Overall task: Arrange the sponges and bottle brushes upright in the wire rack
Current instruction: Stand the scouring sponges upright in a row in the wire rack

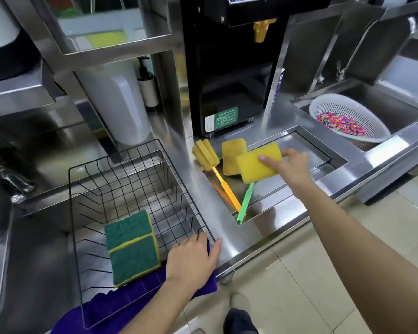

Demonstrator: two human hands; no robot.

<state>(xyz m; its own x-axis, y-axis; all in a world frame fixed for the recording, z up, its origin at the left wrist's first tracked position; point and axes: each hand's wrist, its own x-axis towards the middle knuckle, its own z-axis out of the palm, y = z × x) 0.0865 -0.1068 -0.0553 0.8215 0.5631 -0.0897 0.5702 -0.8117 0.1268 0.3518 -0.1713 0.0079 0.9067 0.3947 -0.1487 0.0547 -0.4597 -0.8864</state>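
A black wire rack (121, 169) sits in the left sink. Two green-faced yellow sponges (132, 247) stand upright together at its front. My left hand (191, 259) rests on the rack's front right corner, fingers curled over the rim. My right hand (290, 165) grips a yellow sponge (253, 166) lifted above the recessed steel tray (319, 153). A second yellow sponge (231, 157) lies beneath it. A yellow bottle brush (206, 156) with an orange-yellow handle lies to the left. Only the green handle (245, 203) of another brush shows; its head is hidden under the held sponge.
A black dispenser machine (229, 68) stands right behind the tray. A white colander (348, 119) of colourful bits sits in the right sink. A purple cloth (121, 302) hangs over the rack's front edge. A white jug (121, 102) and pump bottle (147, 85) stand behind the rack.
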